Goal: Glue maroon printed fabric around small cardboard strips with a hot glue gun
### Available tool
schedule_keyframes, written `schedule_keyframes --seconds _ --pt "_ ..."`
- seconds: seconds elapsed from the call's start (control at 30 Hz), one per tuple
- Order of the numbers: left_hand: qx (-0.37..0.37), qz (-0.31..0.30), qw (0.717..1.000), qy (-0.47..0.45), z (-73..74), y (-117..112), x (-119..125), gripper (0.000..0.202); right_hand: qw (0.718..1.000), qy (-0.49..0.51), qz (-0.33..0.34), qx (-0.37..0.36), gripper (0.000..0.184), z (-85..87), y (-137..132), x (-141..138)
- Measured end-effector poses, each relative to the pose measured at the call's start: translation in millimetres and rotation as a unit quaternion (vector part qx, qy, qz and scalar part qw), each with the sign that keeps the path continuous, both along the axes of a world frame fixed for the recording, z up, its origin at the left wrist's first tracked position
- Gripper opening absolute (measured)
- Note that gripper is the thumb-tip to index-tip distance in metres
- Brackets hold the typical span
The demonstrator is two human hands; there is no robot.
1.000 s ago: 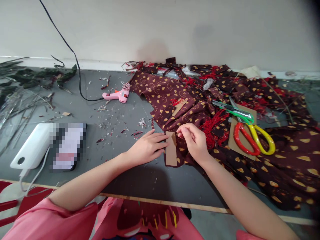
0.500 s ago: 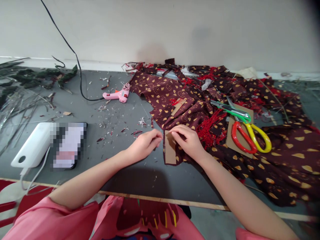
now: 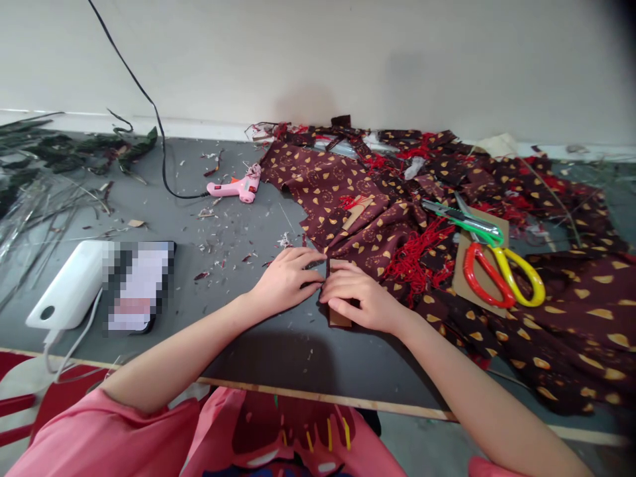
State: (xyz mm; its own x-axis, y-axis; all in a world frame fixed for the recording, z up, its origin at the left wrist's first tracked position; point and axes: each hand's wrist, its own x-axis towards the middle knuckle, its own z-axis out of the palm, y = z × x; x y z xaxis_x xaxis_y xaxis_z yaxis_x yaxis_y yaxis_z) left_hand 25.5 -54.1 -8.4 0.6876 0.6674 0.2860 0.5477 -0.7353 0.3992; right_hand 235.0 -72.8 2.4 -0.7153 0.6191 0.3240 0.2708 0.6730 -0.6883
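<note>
A brown cardboard strip (image 3: pixel 340 318) lies on the edge of the dark maroon patterned fabric (image 3: pixel 325 169), near the front of the table. Across its middle rests my right hand (image 3: pixel 365 298), palm down, fingers stretched out to the strip's left edge and covering much of it. My left hand (image 3: pixel 285 281) is just left of the strip, fingers extended and apart, their tips at the fabric's edge by the strip's upper end. Neither hand is gripping anything that I can see.
Scissors (image 3: pixel 504 275) and a green utility knife (image 3: pixel 467 222) lie on a cardboard piece at right. A pink glue gun (image 3: pixel 238 189) with a black cord sits at back left. A white power bank (image 3: pixel 74 285) and a phone (image 3: pixel 142 285) are at left. Red threads (image 3: pixel 420 258) lie on the fabric.
My right hand has gone from pinching at the strip's top to lying across its middle. My left hand's curled fingers have stretched out towards the strip's edge.
</note>
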Motion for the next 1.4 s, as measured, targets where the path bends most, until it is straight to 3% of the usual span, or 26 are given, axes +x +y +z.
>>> schedule_keyframes --seconds 0.13,0.23,0.3,0.37,0.43,0.53,0.6,0.7,0.8,0.9,0.97,1.03,1.1,1.17,1.27,1.33,1.4 --pt "-0.069 -0.020 0.997 -0.032 6.0 -1.1 1.7 0.022 0.983 0.126 -0.135 0.006 0.028 0.7 0.2 4.4" --pt "-0.204 0.018 0.972 -0.112 10.9 -6.2 2.4 0.020 0.966 0.110 -0.233 0.011 0.026 -0.1 3.6 8.2" --pt "-0.290 0.049 0.938 -0.181 12.8 -9.1 1.6 0.017 0.966 0.083 -0.245 0.006 0.023 -2.0 7.0 9.7" --pt "-0.323 0.077 0.912 -0.241 13.4 -9.7 0.4 0.019 0.974 0.049 -0.222 0.017 0.020 -4.8 10.2 10.0" --pt "-0.304 0.104 0.914 -0.249 12.7 -7.9 -0.2 0.025 0.981 -0.012 -0.187 0.043 0.016 -7.8 11.4 8.5" --pt "-0.215 0.127 0.955 -0.162 9.3 -3.4 0.5 0.020 0.982 -0.100 -0.144 0.070 0.016 -10.5 7.6 1.5" --pt "-0.144 0.092 0.980 -0.105 6.1 -0.9 1.5 0.013 0.982 -0.120 -0.132 0.064 0.010 -9.8 2.2 -5.6" --pt "-0.064 0.037 0.996 -0.050 3.2 0.9 2.4 0.018 0.987 -0.110 -0.119 0.021 0.014 -4.6 -5.6 -13.5" --pt "-0.063 -0.025 0.997 -0.046 6.0 0.7 2.2 0.016 0.990 -0.041 -0.117 -0.068 0.017 2.6 -9.0 -12.5" --pt "-0.179 -0.133 0.970 -0.095 12.9 -2.0 0.8 0.020 0.972 0.047 -0.141 -0.181 0.020 6.7 -7.7 -5.9" --pt "-0.292 -0.150 0.933 -0.147 17.4 -5.0 -0.9 0.030 0.953 0.103 -0.169 -0.231 0.021 7.0 -5.0 -2.0" --pt "-0.390 -0.132 0.888 -0.203 20.2 -7.4 -2.6 0.039 0.948 0.119 -0.195 -0.220 0.025 6.3 -1.1 0.7" --pt "-0.421 -0.098 0.872 -0.230 20.4 -8.1 -3.2 0.045 0.971 0.051 -0.189 -0.136 0.026 5.4 3.2 3.0" --pt "-0.346 -0.047 0.915 -0.201 17.1 -7.0 -2.0 0.043 0.985 -0.069 -0.159 -0.023 0.020 5.0 6.1 6.1" --pt "-0.129 0.003 0.988 -0.086 7.2 -4.9 1.8 0.025 0.972 -0.182 -0.125 0.078 0.029 4.2 4.2 13.5" --pt "-0.028 -0.003 0.999 -0.022 0.8 -4.3 3.6 0.028 0.968 -0.201 -0.114 0.100 0.036 2.7 -2.0 20.6" --pt "0.019 -0.009 1.000 0.013 -2.8 -4.1 4.2 0.023 0.968 -0.204 -0.099 0.106 0.040 0.4 -11.3 28.5"
